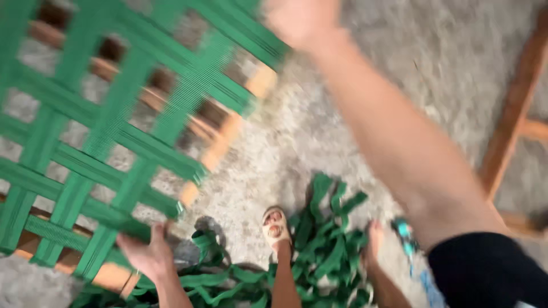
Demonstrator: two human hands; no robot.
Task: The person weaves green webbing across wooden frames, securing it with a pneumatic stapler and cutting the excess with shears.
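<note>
A wooden frame (220, 145) woven with wide green straps (108, 125) fills the left of the head view, tilted and blurred. My left hand (145, 251) grips its near edge at the bottom. Stretched up across the picture, my right arm ends in my right hand (299, 20) at the frame's top corner; blur hides the fingers, so its hold is unclear. A heap of loose green strap (319, 245) lies on the ground around my feet, one in a pale sandal (275, 225).
The ground is rough grey concrete (445, 51). Another wooden frame piece (514, 108) stands at the right edge. A small blue object (406, 234) lies by my right foot.
</note>
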